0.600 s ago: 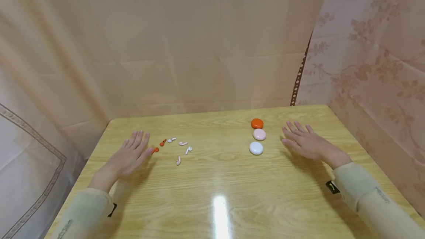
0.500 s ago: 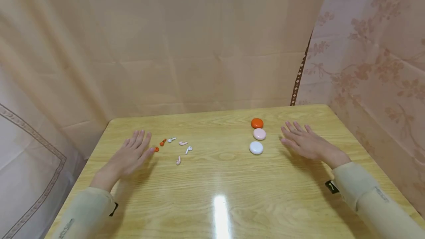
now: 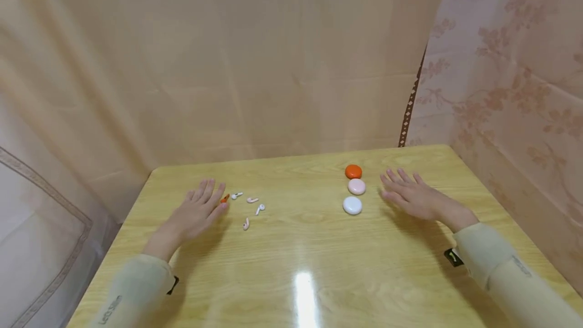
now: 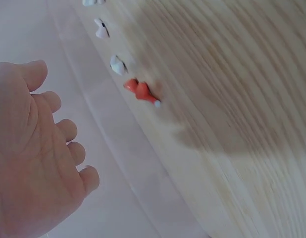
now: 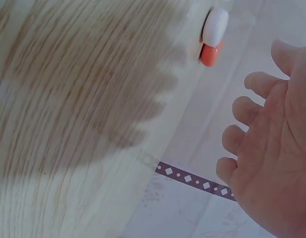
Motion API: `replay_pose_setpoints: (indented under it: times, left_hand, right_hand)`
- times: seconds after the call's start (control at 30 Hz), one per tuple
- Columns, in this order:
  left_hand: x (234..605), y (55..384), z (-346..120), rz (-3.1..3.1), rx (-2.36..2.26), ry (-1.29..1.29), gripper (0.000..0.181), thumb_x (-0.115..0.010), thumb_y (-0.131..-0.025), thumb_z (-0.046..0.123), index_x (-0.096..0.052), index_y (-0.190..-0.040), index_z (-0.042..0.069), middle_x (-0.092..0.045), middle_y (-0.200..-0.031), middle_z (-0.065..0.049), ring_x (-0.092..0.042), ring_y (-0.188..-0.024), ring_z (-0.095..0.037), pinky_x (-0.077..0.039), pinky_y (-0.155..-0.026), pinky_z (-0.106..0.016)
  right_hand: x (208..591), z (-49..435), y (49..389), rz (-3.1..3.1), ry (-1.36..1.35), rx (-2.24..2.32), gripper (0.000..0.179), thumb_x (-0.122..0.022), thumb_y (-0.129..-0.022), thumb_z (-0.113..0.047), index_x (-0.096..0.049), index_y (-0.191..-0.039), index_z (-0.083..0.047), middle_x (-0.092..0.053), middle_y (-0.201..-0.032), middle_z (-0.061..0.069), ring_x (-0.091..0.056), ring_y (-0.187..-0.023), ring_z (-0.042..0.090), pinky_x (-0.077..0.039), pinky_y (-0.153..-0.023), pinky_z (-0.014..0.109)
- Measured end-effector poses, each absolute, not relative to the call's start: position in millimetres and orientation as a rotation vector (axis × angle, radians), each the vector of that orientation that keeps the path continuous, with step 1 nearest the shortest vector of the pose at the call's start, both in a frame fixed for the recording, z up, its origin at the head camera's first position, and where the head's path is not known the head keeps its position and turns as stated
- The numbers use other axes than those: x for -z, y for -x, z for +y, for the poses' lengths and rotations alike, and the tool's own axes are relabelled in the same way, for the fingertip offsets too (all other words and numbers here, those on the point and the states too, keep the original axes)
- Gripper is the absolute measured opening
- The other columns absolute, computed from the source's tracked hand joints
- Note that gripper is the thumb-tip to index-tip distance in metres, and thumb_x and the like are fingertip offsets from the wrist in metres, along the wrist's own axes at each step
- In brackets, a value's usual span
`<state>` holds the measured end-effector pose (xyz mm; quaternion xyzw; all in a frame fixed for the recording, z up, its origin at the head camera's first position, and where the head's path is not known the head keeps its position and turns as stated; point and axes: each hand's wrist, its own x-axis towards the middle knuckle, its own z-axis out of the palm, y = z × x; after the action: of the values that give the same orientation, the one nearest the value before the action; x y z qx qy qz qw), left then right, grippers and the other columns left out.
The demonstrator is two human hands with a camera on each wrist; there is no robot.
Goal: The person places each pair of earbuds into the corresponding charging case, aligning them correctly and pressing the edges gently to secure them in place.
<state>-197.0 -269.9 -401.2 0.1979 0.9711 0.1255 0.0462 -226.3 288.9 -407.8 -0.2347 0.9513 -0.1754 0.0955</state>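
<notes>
My left hand [image 3: 193, 216] hovers palm down above the table's left part, fingers extended, holding nothing. Just past its fingertips lies an orange earbud [image 3: 225, 199]; the hand covers the other orange one in the head view, while the left wrist view shows two orange earbuds [image 4: 143, 92] close together. Further right are two white earbuds [image 3: 237, 196] and two pink earbuds [image 3: 252, 200]. An orange round case [image 3: 353, 171], a pink round case [image 3: 357, 187] and a white round case [image 3: 352, 205] form a column. Right of them my right hand [image 3: 414, 200] hovers with fingers spread, touching none.
The wood-grain table [image 3: 291, 247] carries everything. A beige curtain [image 3: 273, 65] hangs behind its far edge, and a floral cloth [image 3: 519, 90] hangs along the right side. A bright light reflection lies on the near middle of the tabletop.
My left hand has moved right, over the nearest orange earbud, which it now covers in the head view. My right hand has shifted slightly left towards the cases. Earbuds and cases stay put.
</notes>
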Motion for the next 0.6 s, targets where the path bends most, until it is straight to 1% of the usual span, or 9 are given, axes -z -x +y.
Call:
replay_pose_setpoints:
  times: [0.07, 0.17, 0.33, 0.43, 0.6]
  left_hand:
    - [403, 198, -263, 2.963, -0.411, -0.620, 0.069, -0.032, -0.110, 0.047, -0.019, -0.161, 0.002, -0.006, -0.165, -0.027, 0.000, -0.152, -0.044, -0.007, -0.116, -0.068]
    - [401, 200, -254, 2.952, -0.410, -0.636, 0.068, -0.031, -0.111, 0.047, -0.016, -0.162, 0.005, -0.004, -0.166, -0.024, 0.002, -0.153, -0.041, -0.005, -0.117, -0.066]
    - [398, 203, -240, 2.930, -0.391, -0.662, 0.067, -0.030, -0.111, 0.046, -0.013, -0.162, 0.007, 0.000, -0.166, -0.023, 0.007, -0.153, -0.040, -0.003, -0.118, -0.064]
    - [398, 204, -234, 2.927, -0.386, -0.667, 0.066, -0.031, -0.111, 0.046, -0.014, -0.162, 0.008, 0.000, -0.166, -0.022, 0.008, -0.153, -0.039, -0.001, -0.118, -0.064]
    - [402, 206, -225, 2.925, -0.374, -0.686, 0.067, -0.033, -0.110, 0.047, -0.016, -0.162, 0.009, 0.000, -0.166, -0.023, 0.006, -0.152, -0.041, -0.001, -0.117, -0.065]
  right_hand:
    - [409, 289, 225, 2.818, 0.703, 0.537, 0.067, -0.041, -0.109, -0.045, -0.026, -0.159, -0.002, -0.013, -0.164, 0.024, -0.005, -0.150, 0.049, 0.002, -0.116, 0.067]
    - [410, 289, 226, 2.814, 0.727, 0.576, 0.069, -0.043, -0.108, -0.045, -0.024, -0.160, -0.003, -0.014, -0.165, 0.023, -0.007, -0.150, 0.048, 0.002, -0.117, 0.065]
    - [410, 285, 227, 2.794, 0.747, 0.622, 0.071, -0.045, -0.108, -0.045, -0.023, -0.160, -0.002, -0.013, -0.166, 0.020, -0.005, -0.151, 0.046, 0.004, -0.118, 0.061]
    - [410, 280, 226, 2.783, 0.757, 0.636, 0.071, -0.045, -0.108, -0.045, -0.024, -0.160, -0.002, -0.012, -0.166, 0.020, -0.004, -0.151, 0.045, 0.004, -0.118, 0.062]
    - [411, 278, 224, 2.794, 0.764, 0.604, 0.069, -0.045, -0.107, -0.047, -0.027, -0.160, -0.005, -0.016, -0.165, 0.019, -0.006, -0.151, 0.046, 0.001, -0.117, 0.066]
